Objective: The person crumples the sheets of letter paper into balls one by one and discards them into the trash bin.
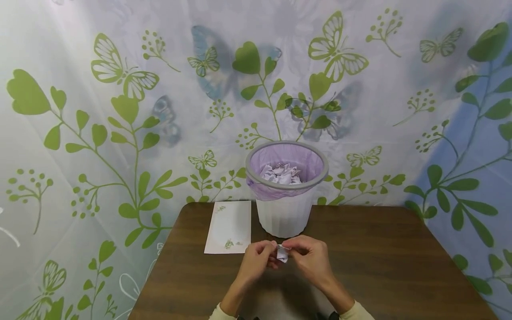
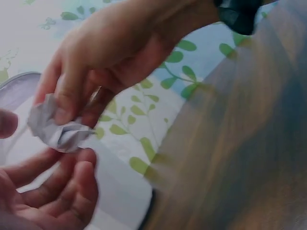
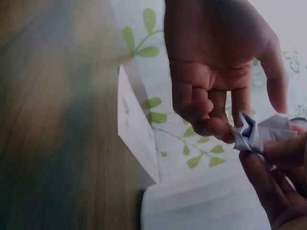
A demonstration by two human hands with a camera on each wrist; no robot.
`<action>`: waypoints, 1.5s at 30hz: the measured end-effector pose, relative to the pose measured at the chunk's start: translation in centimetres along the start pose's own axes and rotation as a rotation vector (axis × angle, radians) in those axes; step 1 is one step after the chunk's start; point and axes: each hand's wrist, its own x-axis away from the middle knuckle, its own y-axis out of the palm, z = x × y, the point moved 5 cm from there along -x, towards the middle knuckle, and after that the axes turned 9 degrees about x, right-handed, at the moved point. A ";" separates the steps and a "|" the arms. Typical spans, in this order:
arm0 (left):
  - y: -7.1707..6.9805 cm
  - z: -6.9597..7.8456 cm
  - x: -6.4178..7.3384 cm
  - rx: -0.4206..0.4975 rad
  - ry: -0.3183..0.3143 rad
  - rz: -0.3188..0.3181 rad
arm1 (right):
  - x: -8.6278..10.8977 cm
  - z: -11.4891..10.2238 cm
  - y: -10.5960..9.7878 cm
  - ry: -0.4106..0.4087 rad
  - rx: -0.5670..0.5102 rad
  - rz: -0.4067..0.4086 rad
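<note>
Right hand (image 1: 314, 258) has thumb and fingers clamped on a crumpled paper piece (image 1: 282, 255), pinched near its edge, probably so the rest stays free to work. Left hand (image 1: 258, 260): fingers curl loosely at the paper's other side, fingertips at or just under it; the left wrist view shows the thumb standing off, so can't tell if it actually grips. Likely there to steady or turn the small piece between both hands. Paper is held up over the table (image 1: 384, 249), just in front of the bin (image 1: 284, 218), a spot that looks handy for both hands. Bin stands upright near the back edge; its purple liner (image 1: 312, 164) is folded over the grey rim, presumably to keep it from slipping in. Crumpled papers (image 1: 282, 174) lie inside. Left of the bin, a flat printed sheet (image 1: 230, 231) lies within easy reach. Behind hangs a leaf-and-butterfly curtain (image 1: 160, 66).
</note>
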 end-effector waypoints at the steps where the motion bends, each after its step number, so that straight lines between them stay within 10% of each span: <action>1: -0.2 0.0 -0.1 0.017 -0.027 -0.010 | 0.0 0.0 0.0 -0.017 0.004 -0.006; 8: -0.5 -0.8 -0.2 0.269 -0.212 -0.100 | 0.4 0.0 0.2 -0.102 0.006 0.043; 15: -0.2 -1.0 0.1 0.349 -0.185 -0.089 | 0.3 -0.8 0.3 -0.293 0.102 0.090; 22: -0.1 -0.5 0.7 0.282 -0.130 -0.056 | -0.1 0.6 0.4 0.026 -0.069 -0.125; 29: -0.1 0.4 0.8 0.010 0.043 0.022 | 0.1 2.1 0.7 0.369 -0.094 -0.277; 35: -0.1 0.7 1.2 -0.035 0.117 0.091 | 0.3 2.2 1.0 0.359 -0.147 -0.416; 45: 0.0 1.5 0.6 -0.123 0.205 0.121 | -0.2 1.1 1.0 0.218 -0.048 -0.251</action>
